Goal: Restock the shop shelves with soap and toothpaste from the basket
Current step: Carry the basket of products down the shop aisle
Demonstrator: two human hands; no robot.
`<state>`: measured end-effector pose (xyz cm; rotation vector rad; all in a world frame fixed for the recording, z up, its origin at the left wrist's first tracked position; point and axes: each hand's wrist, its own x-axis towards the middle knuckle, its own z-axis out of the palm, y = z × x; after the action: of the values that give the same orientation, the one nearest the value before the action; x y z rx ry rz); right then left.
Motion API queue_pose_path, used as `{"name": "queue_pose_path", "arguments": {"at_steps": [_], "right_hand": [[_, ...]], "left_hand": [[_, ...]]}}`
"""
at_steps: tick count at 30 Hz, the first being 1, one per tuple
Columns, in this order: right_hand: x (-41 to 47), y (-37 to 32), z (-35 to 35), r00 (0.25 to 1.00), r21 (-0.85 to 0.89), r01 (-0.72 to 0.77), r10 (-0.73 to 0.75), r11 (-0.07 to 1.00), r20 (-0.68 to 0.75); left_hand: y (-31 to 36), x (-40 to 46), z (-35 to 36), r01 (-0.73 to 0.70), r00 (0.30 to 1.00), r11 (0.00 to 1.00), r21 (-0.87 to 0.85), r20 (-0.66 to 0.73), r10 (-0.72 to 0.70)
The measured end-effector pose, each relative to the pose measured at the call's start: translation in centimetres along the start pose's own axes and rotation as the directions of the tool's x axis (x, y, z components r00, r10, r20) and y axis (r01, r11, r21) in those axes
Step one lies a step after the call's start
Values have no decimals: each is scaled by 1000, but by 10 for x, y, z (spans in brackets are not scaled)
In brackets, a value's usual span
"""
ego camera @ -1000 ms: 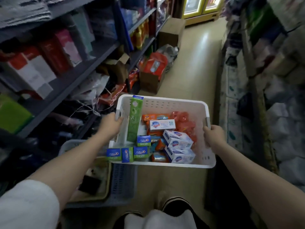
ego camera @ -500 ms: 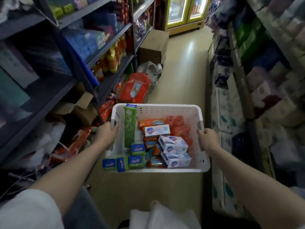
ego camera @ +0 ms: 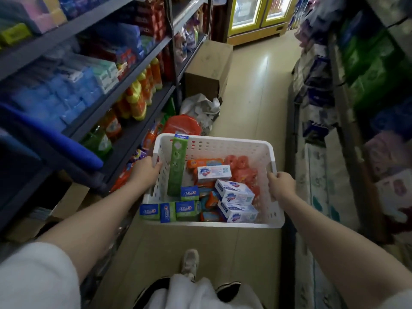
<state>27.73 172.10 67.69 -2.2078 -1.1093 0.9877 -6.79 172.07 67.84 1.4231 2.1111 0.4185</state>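
Narrow shop aisle — left hand (ego camera: 145,172) and right hand (ego camera: 281,185) each grip the white basket (ego camera: 223,142) rims (box labels too blurred to read).

View carried further down the aisle, shelf of orange bottles (ego camera: 142,94) now beside the basket (ego camera: 214,142), cardboard box (ego camera: 208,70) and fridge (ego camera: 256,16) nearer, a shoe (ego camera: 190,262) stepping forward

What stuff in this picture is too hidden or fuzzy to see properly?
All in the head view:
- Bottom of the white basket: covered by soap boxes and toothpaste boxes.
- Fingertips of the left hand and right hand: curled round the basket's sides.
- Packs on the left shelves: blurred, labels unreadable.
- Goods on the right: dark, blurred, cut by the edge.
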Motion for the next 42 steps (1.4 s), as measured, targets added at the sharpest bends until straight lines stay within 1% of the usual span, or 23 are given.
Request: {"name": "queue_pose_path", "arguments": {"at_steps": [3,7,11,15,19,22,28,31,34,36,42], "right_hand": [[62,-41,-1,1000,9,4,-4,1000,-23],[143,-96,-2,1000,39,21,-20,999,-18],[244,-146,-2,998,14,63,-63,998,-25],[354,-199,-3,996,-5,91,-91,996,27],[460,-262,-8,991,-39,131,-129,991,38],[526,-313,-7,991,-39,131,-129,991,41],[657,-394,29,987,-64,147,-142,987,75],[726,-428,57,987,-48,135,-130,990,90],[788,-466,82,990,-52,113,-108,992,92],[821,-493,93,989,-59,99,-92,993,113],[920,-566,115,981,-131,127,-105,983,165]], "left_hand": [[37,64,-8,1,1000,1000,-14,8,0],[89,142,-13,-10,1000,1000,-20,-15,9],[137,235,-3,-22,999,999,-27,-32,21],[187,329,15,31,998,999,-19,-49,-32],[243,416,22,101,992,995,-7,-73,-101],[278,475,21,129,988,992,-13,-85,-130],[311,606,25,190,980,980,-60,-50,-193],[329,681,25,185,982,982,-47,-36,-186],[343,757,20,207,978,975,-83,-23,-209],[350,802,15,228,973,971,-75,-19,-230],[384,894,4,328,945,944,-41,26,-327]]}}
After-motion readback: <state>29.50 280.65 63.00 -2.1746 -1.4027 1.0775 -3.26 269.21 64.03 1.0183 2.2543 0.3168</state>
